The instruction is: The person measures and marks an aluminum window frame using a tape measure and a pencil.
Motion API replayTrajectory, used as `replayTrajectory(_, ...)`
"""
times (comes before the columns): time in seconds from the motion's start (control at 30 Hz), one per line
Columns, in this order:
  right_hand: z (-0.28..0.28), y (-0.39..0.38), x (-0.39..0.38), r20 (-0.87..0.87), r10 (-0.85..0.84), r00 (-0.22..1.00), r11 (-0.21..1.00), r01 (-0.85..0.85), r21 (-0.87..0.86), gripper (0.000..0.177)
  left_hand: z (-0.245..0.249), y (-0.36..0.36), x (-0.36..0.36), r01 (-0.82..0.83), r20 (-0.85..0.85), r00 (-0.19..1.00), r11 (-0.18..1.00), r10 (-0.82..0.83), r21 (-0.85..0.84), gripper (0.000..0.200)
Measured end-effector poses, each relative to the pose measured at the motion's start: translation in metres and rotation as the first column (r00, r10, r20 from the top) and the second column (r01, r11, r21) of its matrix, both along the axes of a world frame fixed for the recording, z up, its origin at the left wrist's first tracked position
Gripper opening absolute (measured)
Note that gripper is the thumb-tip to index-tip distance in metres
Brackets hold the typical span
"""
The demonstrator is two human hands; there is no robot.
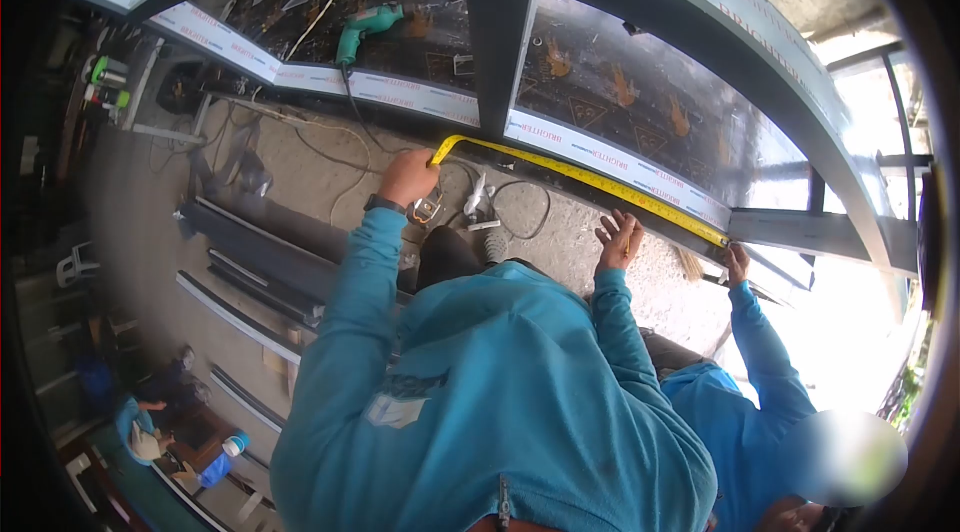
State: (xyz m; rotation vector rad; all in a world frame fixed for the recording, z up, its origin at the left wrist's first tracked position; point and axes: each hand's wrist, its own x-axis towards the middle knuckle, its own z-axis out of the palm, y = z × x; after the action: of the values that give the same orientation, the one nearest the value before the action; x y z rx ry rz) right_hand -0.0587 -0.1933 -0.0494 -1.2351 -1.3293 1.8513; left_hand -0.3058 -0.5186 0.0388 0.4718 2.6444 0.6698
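My left hand [408,179] is closed on a yellow tape measure [600,182], whose blade bends over beside my fingers and runs right along the near edge of a dark metal frame [575,146] with printed white film. Below the blade, my right hand [620,240] has its fingers curled around what looks like a thin pencil [628,245], apart from the tape. At the far right end of the blade is a co-worker's hand [738,262], separate from mine.
A green power drill [366,30] lies on the dark panel, its cord trailing to the floor. Cables and a white tool [478,197] are near my left hand. Metal profiles [240,317] lie at left. The co-worker [725,432] is close on the right; another person [140,427] is lower left.
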Motion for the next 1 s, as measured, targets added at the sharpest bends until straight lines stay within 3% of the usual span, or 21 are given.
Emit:
replayTrajectory(0.1,-0.005,0.009,-0.012,-0.095,-0.230,0.969,0.967,0.217,-0.132,0.047,0.001,-0.009,0.005,0.087,-0.047,0.995,0.996,-0.086,0.013,0.028)
replayTrajectory(0.17,-0.017,0.035,-0.014,-0.168,-0.358,0.918,0.932,0.341,-0.123,0.059,0.026,-0.017,0.009,0.200,0.129,0.971,0.980,-0.200,0.012,0.030)
replayTrajectory(0.3,-0.004,0.090,-0.005,-0.313,-0.527,0.790,0.847,0.519,-0.117,0.056,0.079,-0.042,0.009,0.488,0.315,0.821,0.872,-0.476,0.045,0.033)
replayTrajectory(0.37,-0.022,0.130,0.018,-0.200,-0.572,0.796,0.816,0.526,-0.241,0.053,0.075,-0.061,0.003,0.554,0.323,0.774,0.830,-0.544,0.072,0.033)
replayTrajectory(0.4,-0.046,0.151,0.028,-0.247,-0.562,0.789,0.826,0.525,-0.202,0.049,0.071,-0.068,-0.001,0.579,0.329,0.755,0.812,-0.567,0.072,0.033)
replayTrajectory(0.43,-0.081,0.178,0.041,-0.346,-0.604,0.718,0.797,0.525,-0.300,0.045,0.071,-0.078,-0.006,0.604,0.336,0.734,0.793,-0.591,0.077,0.034)
replayTrajectory(0.5,-0.106,0.207,0.053,-0.262,-0.600,0.756,0.785,0.492,-0.377,0.046,0.076,-0.089,-0.018,0.591,0.396,0.717,0.801,-0.574,0.092,0.034)
replayTrajectory(0.53,-0.075,0.165,0.038,-0.214,-0.656,0.724,0.747,0.580,-0.326,0.034,0.074,-0.100,-0.028,0.598,0.396,0.715,0.798,-0.576,0.081,0.034)
replayTrajectory(0.57,-0.065,0.143,0.029,-0.199,-0.626,0.754,0.776,0.577,-0.256,0.034,0.068,-0.110,-0.039,0.612,0.395,0.706,0.787,-0.588,0.076,0.034)
replayTrajectory(0.63,-0.060,0.098,0.025,-0.287,-0.555,0.781,0.813,0.436,-0.386,0.037,0.064,-0.134,-0.065,0.625,0.387,0.702,0.778,-0.599,0.071,0.034)
replayTrajectory(0.7,-0.071,0.050,0.008,-0.319,-0.613,0.723,0.788,0.530,-0.314,0.038,0.059,-0.165,-0.092,0.620,0.379,0.705,0.780,-0.600,0.081,0.033)
replayTrajectory(0.73,-0.075,0.026,0.001,-0.260,-0.671,0.695,0.732,0.562,-0.385,0.034,0.052,-0.183,-0.107,0.643,0.349,0.699,0.762,-0.624,0.076,0.033)
replayTrajectory(0.8,-0.073,-0.024,-0.025,-0.195,-0.731,0.654,0.678,0.667,-0.308,0.024,0.039,-0.226,-0.136,0.612,0.361,0.720,0.787,-0.593,0.074,0.032)
replayTrajectory(0.87,-0.106,-0.059,-0.024,-0.067,-0.543,0.837,0.832,0.526,-0.175,0.013,0.047,-0.265,-0.160,0.569,0.372,0.747,0.819,-0.551,0.071,0.030)
replayTrajectory(0.9,-0.107,-0.086,-0.033,-0.068,-0.571,0.818,0.815,0.556,-0.164,0.013,0.060,-0.278,-0.170,0.562,0.379,0.762,0.827,-0.526,0.018,0.028)
replayTrajectory(0.93,-0.087,-0.124,-0.055,0.006,-0.502,0.865,0.863,0.501,0.060,0.021,0.039,-0.305,-0.183,0.535,0.403,0.757,0.842,-0.514,0.069,0.027)
replayTrajectory(1.0,-0.045,-0.171,-0.113,-0.046,-0.676,0.736,0.732,0.663,-0.155,0.038,0.047,-0.332,-0.197,0.466,0.422,0.780,0.879,-0.461,0.100,0.025)
